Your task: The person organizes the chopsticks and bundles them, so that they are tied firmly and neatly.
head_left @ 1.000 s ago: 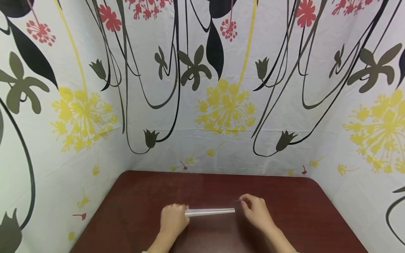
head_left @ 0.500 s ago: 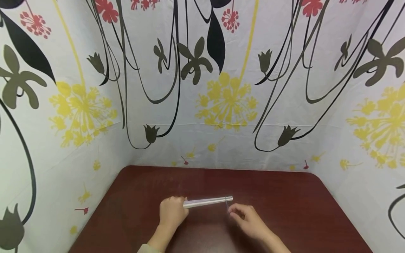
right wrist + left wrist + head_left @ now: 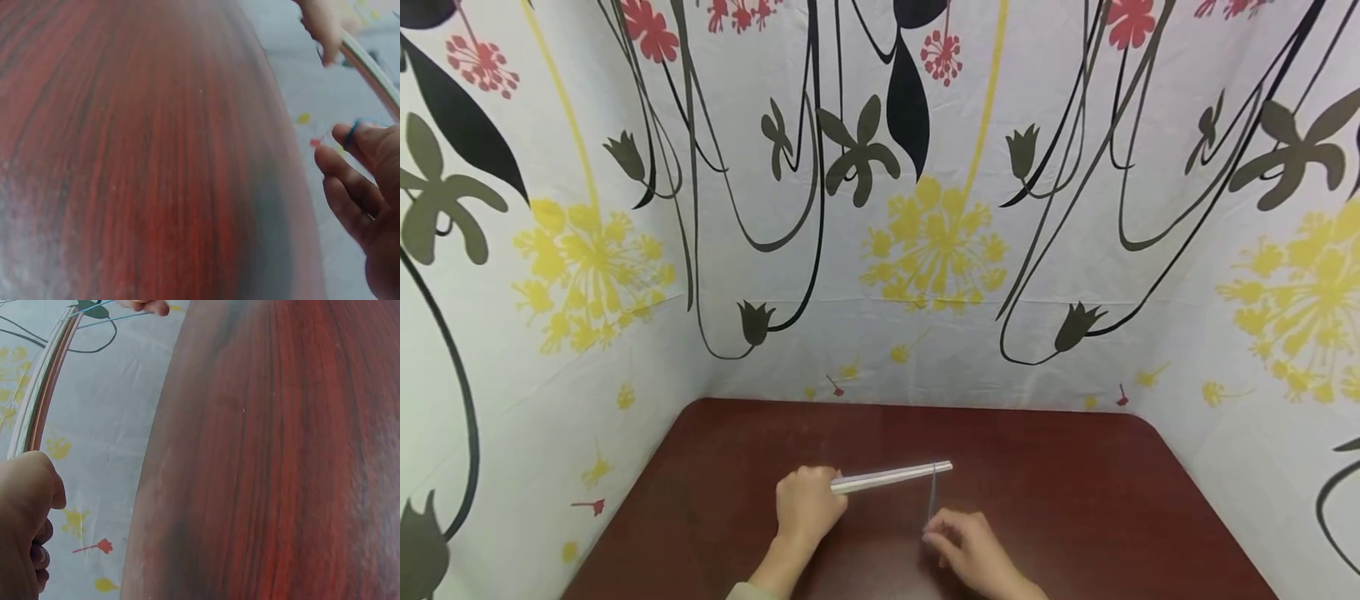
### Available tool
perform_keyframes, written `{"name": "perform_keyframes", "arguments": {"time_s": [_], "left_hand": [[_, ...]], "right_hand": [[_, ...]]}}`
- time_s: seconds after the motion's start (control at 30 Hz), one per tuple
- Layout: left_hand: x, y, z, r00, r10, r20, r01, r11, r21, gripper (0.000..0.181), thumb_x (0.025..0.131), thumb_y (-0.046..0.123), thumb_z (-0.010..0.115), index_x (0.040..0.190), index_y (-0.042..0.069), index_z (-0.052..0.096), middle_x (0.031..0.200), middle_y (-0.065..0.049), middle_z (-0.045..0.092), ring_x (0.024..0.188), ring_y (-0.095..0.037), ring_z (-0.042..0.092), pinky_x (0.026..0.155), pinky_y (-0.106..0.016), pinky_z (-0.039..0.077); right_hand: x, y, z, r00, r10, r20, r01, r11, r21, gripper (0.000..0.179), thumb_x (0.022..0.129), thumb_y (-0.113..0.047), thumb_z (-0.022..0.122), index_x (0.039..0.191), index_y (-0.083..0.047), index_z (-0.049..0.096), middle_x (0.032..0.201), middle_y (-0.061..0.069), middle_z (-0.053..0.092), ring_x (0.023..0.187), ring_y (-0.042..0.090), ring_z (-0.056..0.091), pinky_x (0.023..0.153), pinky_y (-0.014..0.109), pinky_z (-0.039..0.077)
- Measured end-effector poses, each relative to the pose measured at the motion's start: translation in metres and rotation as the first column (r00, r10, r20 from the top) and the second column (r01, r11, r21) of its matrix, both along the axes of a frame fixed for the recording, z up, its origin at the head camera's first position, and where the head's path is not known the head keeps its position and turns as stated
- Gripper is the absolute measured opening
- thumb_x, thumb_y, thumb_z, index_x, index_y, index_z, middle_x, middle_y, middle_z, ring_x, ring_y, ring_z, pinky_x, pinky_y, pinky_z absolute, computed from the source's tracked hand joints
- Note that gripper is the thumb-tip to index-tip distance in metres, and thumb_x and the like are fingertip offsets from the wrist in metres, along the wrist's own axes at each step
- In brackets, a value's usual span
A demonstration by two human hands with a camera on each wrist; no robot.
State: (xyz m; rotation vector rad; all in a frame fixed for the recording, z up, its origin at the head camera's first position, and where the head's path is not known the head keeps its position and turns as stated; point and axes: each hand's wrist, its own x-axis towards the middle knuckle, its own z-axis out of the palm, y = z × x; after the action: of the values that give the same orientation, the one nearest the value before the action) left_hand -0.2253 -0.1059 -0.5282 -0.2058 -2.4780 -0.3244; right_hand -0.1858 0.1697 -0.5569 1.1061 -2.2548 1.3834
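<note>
My left hand (image 3: 808, 507) grips one end of a bundle of slim, pale sticks (image 3: 891, 477). The bundle points right, tilted slightly up, above the table. In the left wrist view the sticks (image 3: 47, 381) show white, greenish and brown sides. A thin blue rubber band (image 3: 932, 493) loops over the bundle near its free end and is drawn down toward me. My right hand (image 3: 973, 550) pinches its lower end, below the stick tips. In the right wrist view the band (image 3: 350, 134) lies around a fingertip, with the other fingers loosely bent.
A dark red-brown wooden table (image 3: 1075, 475) with rounded far corners lies under both hands. White cloth (image 3: 947, 375) printed with flowers and stems hangs behind it and at both sides.
The right hand has moved from beyond the stick tips to below them, toward me. The band now passes over the bundle and is stretched longer. The bundle's free end has risen.
</note>
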Motion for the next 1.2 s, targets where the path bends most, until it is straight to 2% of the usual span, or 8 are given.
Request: {"name": "perform_keyframes", "arguments": {"time_s": [0.1,0.2,0.37,0.43,0.63,0.9,1.03,1.2], "left_hand": [[0.001,0.002,0.002,0.996,0.009,0.09,-0.01,1.0,0.019,0.018,0.063,0.021,0.076,0.056,0.023,0.06,0.048,0.007,0.048,0.041,-0.013,0.038,0.04,-0.035,0.036],[0.0,0.004,0.003,0.99,0.013,0.142,-0.019,0.999,0.046,0.02,0.059,0.017,0.072,0.054,0.023,0.054,0.048,0.011,0.039,0.044,-0.01,0.031,0.041,-0.033,0.034],[0.001,0.004,0.004,0.987,0.018,0.157,-0.032,0.996,0.087,0.04,0.06,0.014,0.071,0.052,0.025,0.033,0.05,0.013,0.022,0.048,-0.009,0.02,0.041,-0.031,0.027],[0.001,0.004,0.004,0.989,0.018,0.149,-0.032,0.995,0.091,0.043,0.06,0.014,0.071,0.052,0.025,0.031,0.05,0.014,0.02,0.048,-0.008,0.019,0.041,-0.03,0.026],[0.003,0.004,0.002,0.993,0.022,0.118,-0.03,0.998,0.061,0.029,0.057,0.016,0.072,0.052,0.025,0.046,0.047,0.012,0.037,0.043,-0.01,0.03,0.041,-0.033,0.032],[0.005,0.001,-0.004,0.999,-0.024,-0.025,0.025,1.0,0.017,0.03,0.07,0.023,0.079,0.052,0.021,0.054,0.045,0.006,0.048,0.037,-0.011,0.033,0.038,-0.033,0.032],[0.002,0.001,-0.008,0.981,-0.097,-0.169,0.093,0.995,-0.035,0.03,0.067,0.02,0.08,0.05,0.019,0.055,0.044,0.006,0.05,0.035,-0.012,0.032,0.036,-0.029,0.028],[0.001,0.002,-0.009,0.952,-0.148,-0.267,0.13,0.988,-0.085,0.024,0.066,0.02,0.08,0.054,0.017,0.06,0.047,0.005,0.054,0.035,-0.016,0.04,0.037,-0.03,0.031]], "right_hand": [[0.0,-0.008,0.004,0.951,-0.006,-0.309,0.037,0.995,0.094,0.026,0.086,-0.007,0.077,0.111,-0.006,0.072,0.082,-0.003,0.072,0.069,-0.002,0.065,0.065,0.012,0.051],[0.002,-0.012,0.01,0.911,-0.033,-0.411,0.092,0.988,0.125,0.054,0.087,-0.018,0.078,0.135,-0.001,0.061,0.09,-0.007,0.071,0.077,-0.002,0.065,0.074,0.015,0.052],[0.013,-0.02,0.012,0.992,-0.077,-0.096,0.076,0.997,-0.018,0.097,0.085,-0.009,0.078,0.158,0.004,0.015,0.1,0.007,0.072,0.068,0.004,0.064,0.064,0.02,0.053],[0.017,-0.023,0.012,0.992,-0.074,0.1,0.088,0.986,-0.139,0.105,0.086,0.0,0.074,0.16,-0.001,-0.001,0.101,0.016,0.072,0.062,0.012,0.066,0.059,0.026,0.055],[0.023,-0.03,0.015,0.861,-0.048,0.506,0.199,0.947,-0.25,0.092,0.098,-0.003,0.06,0.162,-0.011,-0.006,0.097,0.025,0.07,0.06,0.027,0.07,0.06,0.04,0.058],[0.012,-0.017,0.019,0.719,0.041,0.694,0.33,0.858,-0.392,0.055,0.109,-0.02,0.041,0.151,0.013,0.026,0.084,0.014,0.07,0.06,0.02,0.069,0.06,0.035,0.057],[0.008,-0.004,0.024,0.698,0.07,0.713,0.362,0.824,-0.435,0.055,0.111,-0.027,0.033,0.132,0.023,0.037,0.078,0.004,0.069,0.062,0.019,0.068,0.061,0.035,0.056],[0.001,0.008,0.032,0.694,0.135,0.707,0.291,0.845,-0.448,0.052,0.11,-0.042,0.024,0.125,-0.006,0.058,0.081,0.003,0.068,0.068,0.021,0.07,0.067,0.036,0.056]]}}
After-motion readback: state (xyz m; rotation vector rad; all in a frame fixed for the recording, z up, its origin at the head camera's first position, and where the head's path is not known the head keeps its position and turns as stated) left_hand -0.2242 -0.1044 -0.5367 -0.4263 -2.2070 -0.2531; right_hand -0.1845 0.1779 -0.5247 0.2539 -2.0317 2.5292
